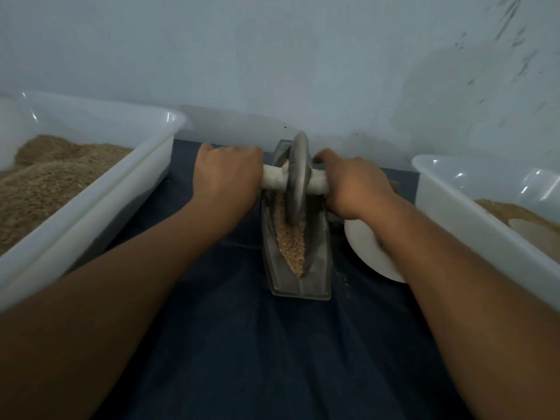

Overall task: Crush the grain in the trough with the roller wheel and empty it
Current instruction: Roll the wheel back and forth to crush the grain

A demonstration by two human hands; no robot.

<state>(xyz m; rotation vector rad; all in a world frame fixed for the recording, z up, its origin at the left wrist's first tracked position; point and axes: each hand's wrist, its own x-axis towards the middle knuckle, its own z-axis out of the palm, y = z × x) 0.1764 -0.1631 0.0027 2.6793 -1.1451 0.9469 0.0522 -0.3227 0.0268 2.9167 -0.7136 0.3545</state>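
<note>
over the narrow grey metal trough [315,268] of tan grain [292,244], left hand [225,177] and right hand [353,186] grip tightly the pale axle [274,177] of the grey disc roller wheel [298,177]; crushing step, next probably rolling along the trough.

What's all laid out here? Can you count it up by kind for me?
White plastic tubs: 2
Metal trough: 1
Roller wheel: 1
White dish: 1
Total: 5
</note>
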